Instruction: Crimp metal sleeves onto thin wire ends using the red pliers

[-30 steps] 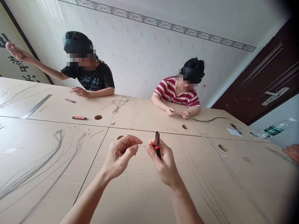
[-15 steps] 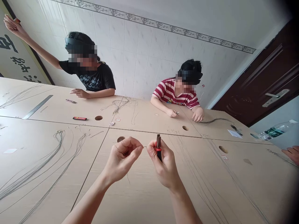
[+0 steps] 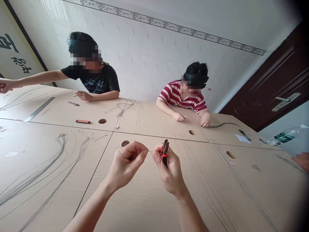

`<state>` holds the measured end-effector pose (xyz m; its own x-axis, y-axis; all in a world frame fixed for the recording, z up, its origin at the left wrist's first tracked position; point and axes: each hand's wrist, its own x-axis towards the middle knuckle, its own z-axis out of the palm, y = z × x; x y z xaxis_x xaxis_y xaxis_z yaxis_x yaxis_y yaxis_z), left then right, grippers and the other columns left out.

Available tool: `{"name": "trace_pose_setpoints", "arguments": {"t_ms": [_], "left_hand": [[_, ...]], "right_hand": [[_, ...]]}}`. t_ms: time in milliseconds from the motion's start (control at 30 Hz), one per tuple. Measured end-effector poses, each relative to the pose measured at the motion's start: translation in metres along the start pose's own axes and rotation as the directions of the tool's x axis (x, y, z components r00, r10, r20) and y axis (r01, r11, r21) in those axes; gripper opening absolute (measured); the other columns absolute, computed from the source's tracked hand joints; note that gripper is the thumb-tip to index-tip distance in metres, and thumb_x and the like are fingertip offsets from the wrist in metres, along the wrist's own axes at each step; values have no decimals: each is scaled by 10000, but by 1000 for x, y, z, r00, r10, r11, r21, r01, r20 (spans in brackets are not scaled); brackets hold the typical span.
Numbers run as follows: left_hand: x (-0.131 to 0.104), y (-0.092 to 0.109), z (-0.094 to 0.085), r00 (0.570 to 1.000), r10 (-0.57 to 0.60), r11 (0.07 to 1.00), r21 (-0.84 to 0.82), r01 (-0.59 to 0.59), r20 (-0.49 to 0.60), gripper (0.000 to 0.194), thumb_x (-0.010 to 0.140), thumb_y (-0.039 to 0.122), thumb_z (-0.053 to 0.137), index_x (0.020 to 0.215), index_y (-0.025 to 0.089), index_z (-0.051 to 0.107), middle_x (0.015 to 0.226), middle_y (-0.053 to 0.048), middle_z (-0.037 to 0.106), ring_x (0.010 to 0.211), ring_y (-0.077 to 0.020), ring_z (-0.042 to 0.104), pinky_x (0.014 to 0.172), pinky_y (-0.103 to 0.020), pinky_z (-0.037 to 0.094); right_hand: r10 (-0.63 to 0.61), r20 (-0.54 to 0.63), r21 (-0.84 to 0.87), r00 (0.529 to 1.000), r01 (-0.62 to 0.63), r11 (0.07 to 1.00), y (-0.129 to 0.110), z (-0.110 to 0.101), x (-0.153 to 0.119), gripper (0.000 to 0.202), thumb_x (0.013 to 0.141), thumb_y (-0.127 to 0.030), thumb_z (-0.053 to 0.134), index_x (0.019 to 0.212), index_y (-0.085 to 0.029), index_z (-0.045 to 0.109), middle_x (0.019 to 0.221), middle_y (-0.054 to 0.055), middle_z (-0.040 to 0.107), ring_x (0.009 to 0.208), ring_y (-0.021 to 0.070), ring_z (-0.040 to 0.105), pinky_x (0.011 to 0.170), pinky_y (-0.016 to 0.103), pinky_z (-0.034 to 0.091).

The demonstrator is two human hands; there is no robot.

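My left hand (image 3: pixel 129 164) is closed, thumb and forefinger pinching a thin cord (image 3: pixel 132 184) whose loose end hangs below the palm. A short bit of it shows in the small gap between my two hands. My right hand (image 3: pixel 170 169) is closed round a pair of pliers (image 3: pixel 165 151) with red and black handles, jaws pointing up and slightly apart. Its thumb and forefinger also pinch toward the other end of the cord; what exactly they grip is too small to make out. Both hands are above the table (image 3: pixel 135 209).
Bundles of thin cords lie left (image 3: pixel 51 161) and right (image 3: pixel 205 180). Beyond are a red utility knife or lighter-like object (image 3: pixel 82 121), a metal ruler (image 3: pixel 40 109), round holes in the tabletop and a bottle (image 3: pixel 288 135). Two people sit across; another person's hand (image 3: pixel 301 159) is at right.
My hands stay almost in place; the plier jaws have turned a little and show a wider gap. The person at the left across the table has lowered a raised arm.
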<state>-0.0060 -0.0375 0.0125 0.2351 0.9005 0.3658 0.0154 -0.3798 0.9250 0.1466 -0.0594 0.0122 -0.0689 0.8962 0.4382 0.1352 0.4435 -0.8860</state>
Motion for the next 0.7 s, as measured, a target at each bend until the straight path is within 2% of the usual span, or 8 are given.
{"name": "trace_pose_setpoints", "arguments": {"t_ms": [200,333,467,600,700], "left_hand": [[-2,0,-9,1000,-27,1000,-16,27,2,197,872,218,500,789,184,676,522,51,337,513,-98,303,472,-243,248],[-1,3,-13,997,-72,997,-6,72,29,213,878,266,504,832,186,696,560,34,395,567,-113,378,519,-252,304],[2,7,-12,990,-108,994,17,107,88,189,883,317,558,779,183,642,608,33,433,574,-102,370,506,-241,287],[2,6,-10,982,-150,989,9,150,112,210,901,301,531,730,182,558,639,35,458,559,-90,356,496,-237,276],[2,4,-8,974,-183,982,-23,188,133,225,913,323,516,735,186,527,642,39,448,563,-92,338,499,-240,264]], "right_hand": [[14,10,-3,1000,-14,1000,-1,-1,-2,227,995,-299,470,787,-208,445,674,-44,386,589,100,332,548,234,301],[-4,11,-55,1000,5,998,-1,-1,-2,200,988,-286,484,803,-211,463,682,-43,398,596,104,350,558,238,302],[-15,21,-120,1000,17,993,1,0,-2,186,981,-277,488,808,-213,467,717,-28,432,621,115,387,576,247,316],[-21,17,-170,1000,24,985,3,1,-2,201,982,-261,468,792,-217,422,729,-22,435,652,128,400,610,255,341],[-70,19,-224,997,73,972,5,1,-3,170,970,-213,469,806,-222,423,746,-16,458,708,144,426,655,265,358]]}}
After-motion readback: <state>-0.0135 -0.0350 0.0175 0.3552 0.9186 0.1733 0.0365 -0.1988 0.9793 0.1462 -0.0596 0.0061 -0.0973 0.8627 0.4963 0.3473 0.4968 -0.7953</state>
